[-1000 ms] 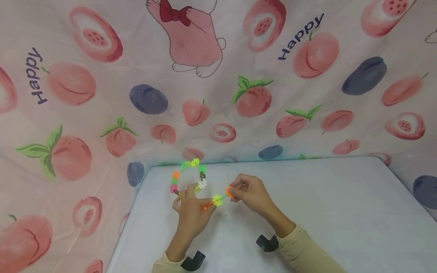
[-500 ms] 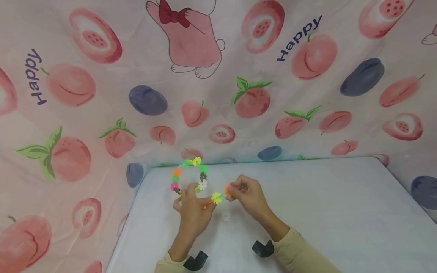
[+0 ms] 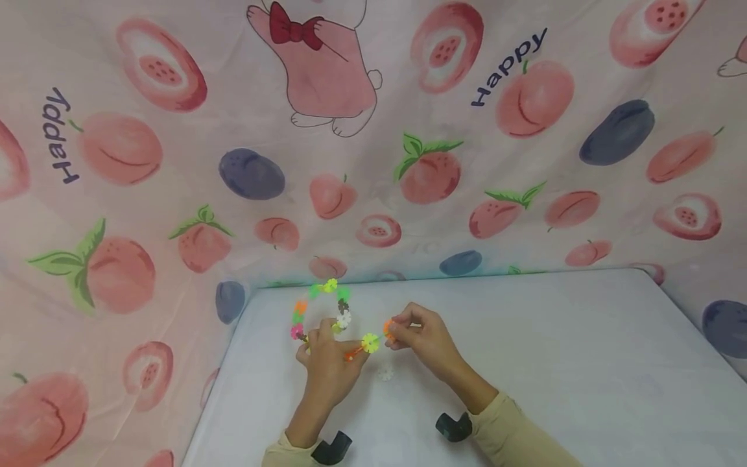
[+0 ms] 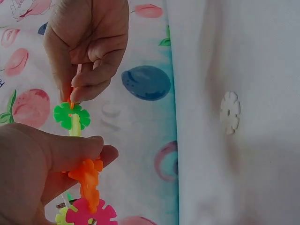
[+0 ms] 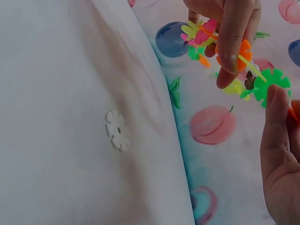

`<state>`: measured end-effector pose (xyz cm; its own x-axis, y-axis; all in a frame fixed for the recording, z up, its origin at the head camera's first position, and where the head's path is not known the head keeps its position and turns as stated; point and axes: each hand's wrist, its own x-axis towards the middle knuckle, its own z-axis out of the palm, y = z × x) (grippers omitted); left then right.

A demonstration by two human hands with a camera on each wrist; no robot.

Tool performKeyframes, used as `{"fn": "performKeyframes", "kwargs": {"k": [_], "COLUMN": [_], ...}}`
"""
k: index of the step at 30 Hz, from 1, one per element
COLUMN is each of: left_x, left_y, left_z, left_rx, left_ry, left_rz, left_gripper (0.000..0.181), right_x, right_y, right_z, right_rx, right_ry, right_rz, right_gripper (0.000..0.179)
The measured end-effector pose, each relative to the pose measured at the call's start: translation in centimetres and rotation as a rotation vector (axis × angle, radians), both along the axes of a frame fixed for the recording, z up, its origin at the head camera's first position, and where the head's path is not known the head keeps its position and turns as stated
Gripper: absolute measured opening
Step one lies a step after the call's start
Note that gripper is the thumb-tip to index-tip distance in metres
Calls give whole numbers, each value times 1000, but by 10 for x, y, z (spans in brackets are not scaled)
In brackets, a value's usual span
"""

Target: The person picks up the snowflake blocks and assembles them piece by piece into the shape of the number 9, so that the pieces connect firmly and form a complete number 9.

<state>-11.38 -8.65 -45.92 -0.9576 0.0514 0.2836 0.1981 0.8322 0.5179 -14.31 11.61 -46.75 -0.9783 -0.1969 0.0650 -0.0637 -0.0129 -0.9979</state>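
Note:
In the head view my left hand [image 3: 329, 370] pinches a chain of notched plastic snowflake discs between thumb and finger. The chain's loop of yellow, green, orange, pink, brown and white discs [image 3: 343, 318] stands up beyond that hand. From my grip a yellow disc [image 3: 370, 343] and a green disc [image 4: 61, 115] reach toward the right. My right hand [image 3: 430, 331] pinches an orange snowflake disc [image 3: 388, 329], its edge at the green disc's rim. My fingers partly cover the orange disc. Near my left thumb, more orange discs [image 4: 86, 176] and a pink disc [image 4: 84, 213] show in the left wrist view.
A single white snowflake disc [image 3: 385, 373] lies on the white tabletop [image 3: 554, 363], below and between my hands. Behind the table hangs a pink cloth [image 3: 362, 155] printed with fruit. Dark curved pieces [image 3: 454, 427] sit at both wrists.
The loop of discs swung up slightly, then tipped lower. My right hand has shifted slightly left with the orange disc still pinched. My left hand keeps its grip in about the same place.

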Motion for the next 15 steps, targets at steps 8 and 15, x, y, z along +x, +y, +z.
{"fn": "performKeyframes", "kwargs": {"k": [8, 15], "left_x": [-1, -1], "left_y": [-5, -9], "left_z": [-3, -4], "left_rx": [-15, -28], "left_ry": [-10, -29], "left_rz": [4, 29], "left_gripper": [13, 15], "right_x": [-10, -17], "right_y": [4, 4], "right_z": [-13, -33], "right_rx": [55, 360], "right_ry": [-101, -96], "right_rz": [-7, -5], "right_gripper": [33, 20]}}
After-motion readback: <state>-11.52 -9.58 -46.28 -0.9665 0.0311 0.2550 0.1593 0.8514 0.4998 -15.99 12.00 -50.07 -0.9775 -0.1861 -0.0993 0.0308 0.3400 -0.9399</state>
